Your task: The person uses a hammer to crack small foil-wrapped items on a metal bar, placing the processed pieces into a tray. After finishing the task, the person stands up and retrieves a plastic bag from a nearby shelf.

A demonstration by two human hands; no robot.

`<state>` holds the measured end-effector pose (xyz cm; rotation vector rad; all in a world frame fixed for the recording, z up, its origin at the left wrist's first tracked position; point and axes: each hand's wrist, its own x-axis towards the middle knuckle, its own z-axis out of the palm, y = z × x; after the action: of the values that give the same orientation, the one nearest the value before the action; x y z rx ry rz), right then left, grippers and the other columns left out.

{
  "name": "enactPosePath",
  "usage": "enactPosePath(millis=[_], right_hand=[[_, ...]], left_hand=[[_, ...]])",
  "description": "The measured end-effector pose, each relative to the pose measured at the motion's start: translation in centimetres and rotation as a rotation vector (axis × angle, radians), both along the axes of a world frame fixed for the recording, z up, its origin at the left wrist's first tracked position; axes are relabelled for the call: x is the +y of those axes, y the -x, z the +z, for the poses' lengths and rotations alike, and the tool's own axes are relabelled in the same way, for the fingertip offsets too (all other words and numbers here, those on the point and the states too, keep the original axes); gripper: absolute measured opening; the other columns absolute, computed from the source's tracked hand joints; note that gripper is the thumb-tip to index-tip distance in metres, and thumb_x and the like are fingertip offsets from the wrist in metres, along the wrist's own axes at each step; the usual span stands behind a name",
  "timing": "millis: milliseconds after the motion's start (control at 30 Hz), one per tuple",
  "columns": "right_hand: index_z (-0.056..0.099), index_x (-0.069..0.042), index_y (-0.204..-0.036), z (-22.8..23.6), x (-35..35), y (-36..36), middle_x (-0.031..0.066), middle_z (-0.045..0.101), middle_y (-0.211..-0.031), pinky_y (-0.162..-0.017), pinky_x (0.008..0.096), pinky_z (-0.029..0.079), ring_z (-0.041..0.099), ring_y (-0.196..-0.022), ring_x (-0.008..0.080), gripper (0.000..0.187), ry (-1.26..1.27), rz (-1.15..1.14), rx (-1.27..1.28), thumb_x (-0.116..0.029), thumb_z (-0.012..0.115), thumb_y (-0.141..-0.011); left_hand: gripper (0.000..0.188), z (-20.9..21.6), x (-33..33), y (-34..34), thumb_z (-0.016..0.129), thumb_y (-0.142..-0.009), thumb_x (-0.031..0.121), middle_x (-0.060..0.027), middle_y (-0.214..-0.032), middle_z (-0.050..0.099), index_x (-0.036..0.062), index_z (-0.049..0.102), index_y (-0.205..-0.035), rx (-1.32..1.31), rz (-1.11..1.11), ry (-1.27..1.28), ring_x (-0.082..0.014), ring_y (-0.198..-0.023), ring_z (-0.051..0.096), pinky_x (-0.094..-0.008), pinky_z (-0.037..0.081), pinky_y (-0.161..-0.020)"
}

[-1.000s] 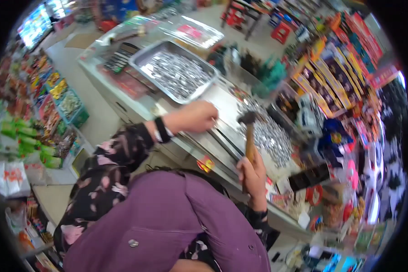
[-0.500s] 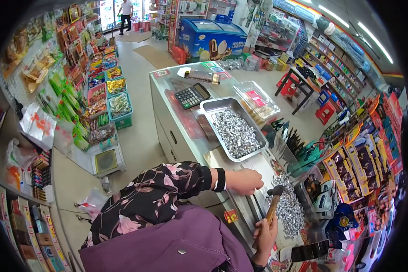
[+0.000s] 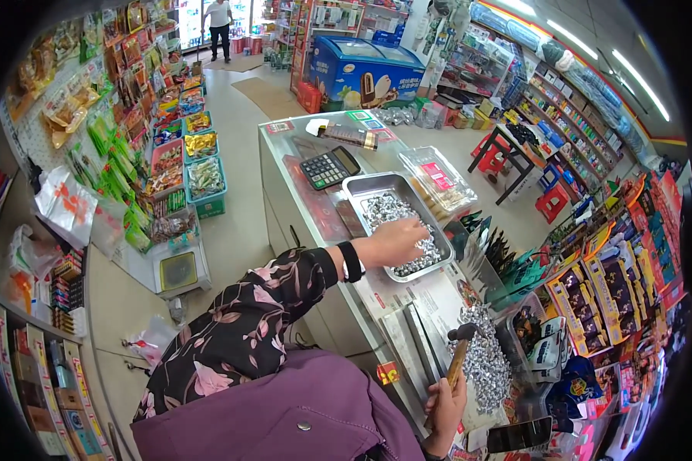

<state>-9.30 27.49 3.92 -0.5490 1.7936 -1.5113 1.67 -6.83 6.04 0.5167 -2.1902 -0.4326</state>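
Note:
My left hand [image 3: 396, 243], fingers curled and pressed together, is over the near part of a metal tray [image 3: 354, 187] full of small silvery metal pieces [image 3: 390, 209]. What its fingertips hold, if anything, is hidden. My right hand [image 3: 447, 406] is wrapped around the wooden handle of a small hammer [image 3: 458, 359]. The hammer's dark head points away from me, beside a loose heap of similar silvery pieces [image 3: 484, 369] on the counter [image 3: 377, 296]. Left of the hammer lies a long dark metal bar [image 3: 424, 342] on a flat base.
A calculator [image 3: 329, 167], a brown bottle [image 3: 348, 137] and a clear plastic box [image 3: 438, 180] are around the tray's far side. A phone [image 3: 520, 436] lies near my right hand. Snack shelves line the left; a blue freezer [image 3: 367, 75] and a standing person [image 3: 219, 27] are farther off.
My left hand has moved away from beside the hammer and heap, up and left to over the tray. My right hand keeps hold of the hammer, nearly in place.

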Motion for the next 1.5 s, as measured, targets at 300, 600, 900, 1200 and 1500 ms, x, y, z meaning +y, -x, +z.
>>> enactPosePath(millis=[300, 600, 900, 1200, 1500], right_hand=[[0.036, -0.003, -0.133, -0.9, 1.2, -1.0, 0.0051, 0.056, -0.072, -0.035, 0.02, 0.033, 0.043, -0.042, 0.0065, 0.043, 0.131, -0.119, 0.05, -0.011, 0.05, -0.093], [0.029, -0.001, -0.139, -1.3, 1.2, -0.6, 0.0052, 0.058, -0.075, -0.037, 0.0192, 0.037, 0.045, -0.044, 0.0068, 0.052, 0.325, -0.259, -0.041, -0.01, 0.05, -0.092], [0.02, -0.002, -0.144, -1.7, 2.8, -0.2, 0.007, 0.056, -0.079, -0.043, 0.0195, 0.04, 0.047, -0.051, 0.0062, 0.06, 0.312, -0.229, -0.106, -0.007, 0.05, -0.093], [0.02, -0.002, -0.145, -2.5, 3.5, 0.3, 0.0074, 0.058, -0.08, -0.044, 0.0201, 0.04, 0.048, -0.052, 0.0066, 0.062, 0.285, -0.258, -0.081, -0.01, 0.053, -0.092], [0.02, -0.001, -0.144, -2.4, 3.2, 0.1, 0.0073, 0.057, -0.08, -0.042, 0.0194, 0.039, 0.047, -0.05, 0.0062, 0.06, 0.28, -0.231, -0.075, -0.009, 0.051, -0.093]], left_hand=[[0.023, 0.1, 5.2, 4.0, 0.062, -0.079, 0.021, -0.0153, -0.088, 0.061, 0.0064, 0.064, -0.097, -0.472, -0.542, -0.046, -0.0332, -0.089, 0.059, -0.042, 0.049, -0.076], [0.021, 0.5, 6.0, 9.2, 0.062, -0.079, 0.018, -0.0136, -0.091, 0.065, 0.0057, 0.066, -0.096, -0.764, -0.616, 0.055, -0.0307, -0.087, 0.063, -0.0402, 0.049, -0.077], [0.018, -2.1, 10.4, 14.9, 0.058, -0.077, 0.017, -0.0147, -0.086, 0.066, 0.0059, 0.066, -0.088, -0.824, -0.749, 0.182, -0.0336, -0.084, 0.064, -0.0425, 0.05, -0.074], [0.013, -4.5, 11.5, 17.0, 0.058, -0.074, 0.013, -0.0152, -0.077, 0.064, 0.0065, 0.065, -0.082, -0.834, -0.784, 0.329, -0.0345, -0.075, 0.063, -0.0425, 0.05, -0.066], [0.014, -2.9, 10.1, 16.3, 0.059, -0.072, 0.01, -0.0164, -0.082, 0.065, 0.0038, 0.065, -0.082, -0.944, -0.729, 0.266, -0.0354, -0.078, 0.063, -0.0435, 0.05, -0.068]])
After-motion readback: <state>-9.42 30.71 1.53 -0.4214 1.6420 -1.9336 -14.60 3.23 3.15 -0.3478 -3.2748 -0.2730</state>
